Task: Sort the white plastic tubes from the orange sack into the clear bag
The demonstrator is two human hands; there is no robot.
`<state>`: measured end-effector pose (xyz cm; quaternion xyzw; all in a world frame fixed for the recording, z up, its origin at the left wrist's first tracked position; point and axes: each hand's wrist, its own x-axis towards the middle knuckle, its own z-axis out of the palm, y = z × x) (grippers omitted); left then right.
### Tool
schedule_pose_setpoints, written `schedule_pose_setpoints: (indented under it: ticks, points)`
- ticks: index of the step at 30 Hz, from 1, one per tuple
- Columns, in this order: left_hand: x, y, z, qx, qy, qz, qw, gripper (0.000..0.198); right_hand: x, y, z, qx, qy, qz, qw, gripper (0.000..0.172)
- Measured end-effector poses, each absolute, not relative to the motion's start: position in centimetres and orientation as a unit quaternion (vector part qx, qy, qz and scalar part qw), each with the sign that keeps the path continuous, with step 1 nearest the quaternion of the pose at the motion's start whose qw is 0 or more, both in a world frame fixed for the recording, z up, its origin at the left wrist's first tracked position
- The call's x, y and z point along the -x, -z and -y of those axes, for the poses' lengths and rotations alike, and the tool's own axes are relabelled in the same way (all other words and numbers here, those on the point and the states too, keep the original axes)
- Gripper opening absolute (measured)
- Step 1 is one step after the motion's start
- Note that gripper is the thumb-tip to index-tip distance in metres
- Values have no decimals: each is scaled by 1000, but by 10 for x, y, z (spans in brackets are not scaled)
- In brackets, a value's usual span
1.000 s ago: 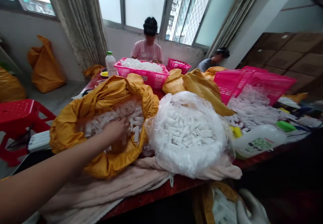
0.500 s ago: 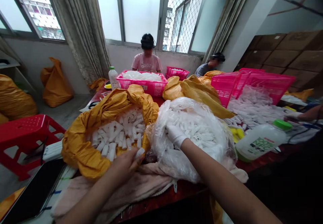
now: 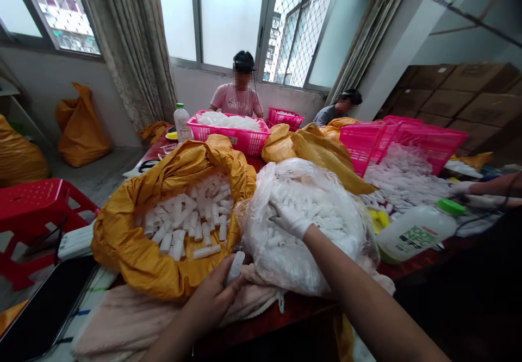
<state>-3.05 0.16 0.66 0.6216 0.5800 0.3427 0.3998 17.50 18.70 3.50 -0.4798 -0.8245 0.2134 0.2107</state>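
Left hand (image 3: 212,291), seven o'clock of the view, grips one white tube (image 3: 235,267). Gloved right hand (image 3: 289,218), five o'clock, is inside a clear bag (image 3: 285,267) of white pieces (image 3: 336,226); grip cannot be told. Bottle (image 3: 433,225), four o'clock: lettering (image 3: 416,236) apparently "100% NFC". Pink basket (image 3: 250,143), ten: label (image 3: 234,141) illegible. Pink shirt (image 3: 240,100), eleven: print unclear.

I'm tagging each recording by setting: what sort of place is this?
Probably a small workshop for handwork: an open orange sack and a clear plastic bag of small white pieces sit on a table, with a loaded pink basket beyond and cardboard boxes stacked at right.
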Motion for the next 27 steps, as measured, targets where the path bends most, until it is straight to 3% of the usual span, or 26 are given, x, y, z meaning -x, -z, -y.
schedule_pose_setpoints:
  ticks: [2, 7, 10, 18, 22, 25, 27]
  points:
    - [28, -8, 2, -623, -359, -566, 402, 49, -188, -42, -169, 477, -290, 796, 233, 50]
    - [14, -23, 6, -663, -352, -521, 405, 44, -178, -61, -106, 347, -634, 485, 492, 36]
    - [8, -31, 7, -681, -351, -504, 398, 41, -149, -63, -75, 318, -709, 385, 498, 37]
    - [8, -33, 10, -651, -387, -444, 479, 36, -134, -34, -40, 366, -586, 507, 515, 27]
    - [9, -38, 11, -658, -390, -433, 477, 36, -144, -27, -37, 391, -468, 499, 615, 20]
    - [7, -35, 9, -663, -391, -430, 472, 33, -138, -29, -38, 391, -500, 488, 599, 15]
    - [5, -28, 7, -685, -377, -474, 404, 33, -131, -33, -40, 408, -535, 488, 557, 15]
